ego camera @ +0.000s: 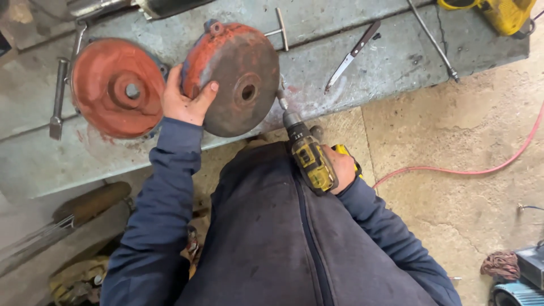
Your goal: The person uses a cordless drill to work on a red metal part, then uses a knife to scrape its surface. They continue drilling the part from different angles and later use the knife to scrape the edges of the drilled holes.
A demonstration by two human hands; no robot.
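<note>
Two discs are sitting on the grey metal bench [351, 62]. The left hand [184, 99] is gripping the nearer one, a round rusty metal cover [238, 85], red paint worn to bare grey, hole near the middle. Fingers [201, 96] are curling over its left edge, thumb side hidden behind the rim, so grip is closed on the cover. It is standing tilted on its lower edge at the front lip of the bench, face leaning toward the camera.

The right hand [340, 167] is wrapping fully round the grip of a yellow cordless drill [306, 153]. The bit is pointing up toward the cover's right rim; can't tell if it's touching.

Handling judgement: the cover is looking like thick cast metal, so heavy and rigid, no flex. Rust and flaking paint are giving decent friction, but the rim may be rough on bare skin. Standing on edge it's wanting to roll or tip off the lip. Best hold is the rim, where the hand is now, or through the centre hole.

The second disc, a red hub [118, 88] with a centre bolt, is lying flat just beside the hand. Also lying on the bench: a knife [351, 55], a T-handle tool [279, 31], a long rod [433, 41]. A red hose [470, 170] is running across the concrete floor.
</note>
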